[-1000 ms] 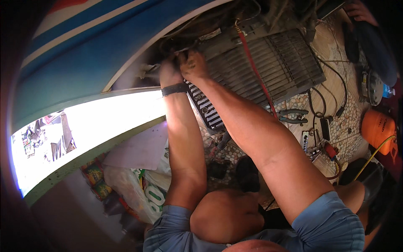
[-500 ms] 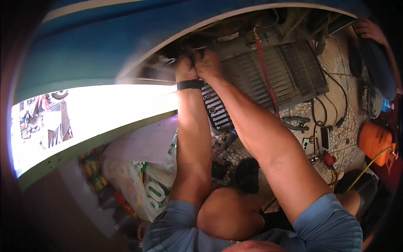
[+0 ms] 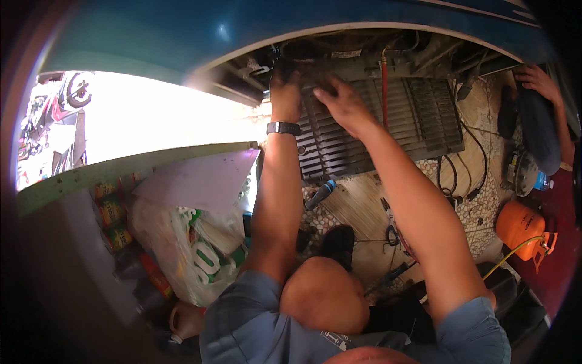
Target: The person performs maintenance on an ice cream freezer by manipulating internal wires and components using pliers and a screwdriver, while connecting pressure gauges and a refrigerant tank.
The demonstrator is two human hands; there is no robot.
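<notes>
My left hand (image 3: 285,97), with a black watch (image 3: 283,128) on its wrist, reaches under the edge of a blue panel (image 3: 182,48). Its fingertips are dark and blurred beside the shadowed opening, so I cannot tell whether they grip anything. To its right, my right hand (image 3: 348,109) hovers over a dark slatted grille (image 3: 418,115), its thumb apart from the blurred fingers and nothing seen in it. A red hose (image 3: 384,91) with a brass fitting hangs down from the opening over the grille. A blue-and-black handle (image 3: 321,194) lies just below the grille's near edge.
On the left, a green ledge (image 3: 121,170) runs beside a pale sheet (image 3: 194,176) and a plastic bag (image 3: 176,255). Cables (image 3: 479,158) and an orange cylinder (image 3: 520,221) are on the right. Another person's hand (image 3: 538,82) rests on a knee at the far right.
My hands were close together at the opening. Now the right one has moved off to the right, over the grille, while the left stays near the opening. The view has also shifted.
</notes>
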